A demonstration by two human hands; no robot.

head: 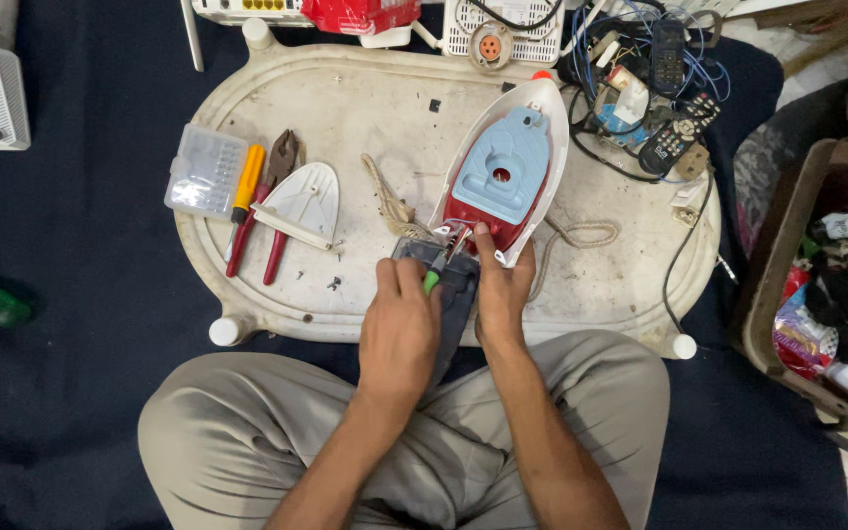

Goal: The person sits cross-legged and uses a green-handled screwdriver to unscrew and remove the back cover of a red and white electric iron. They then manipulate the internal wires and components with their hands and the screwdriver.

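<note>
Red-and-white plastic clothes iron with pale blue top (pixel 504 177) lies at one o'clock on the white oval tray (pixel 365 108); probably heavy, rigid, best gripped at its rear; left hand (pixel 399 329) closed around a green-handled screwdriver (pixel 433 279); right hand (pixel 503 290) clasps the iron's rear.

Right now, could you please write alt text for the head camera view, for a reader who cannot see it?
A seated person's left hand works a green-handled screwdriver into the rear of a red, white and blue clothes iron that the right hand steadies on an upturned white plastic table. Red-handled pliers and the iron's white rear cover lie to the left.
</note>
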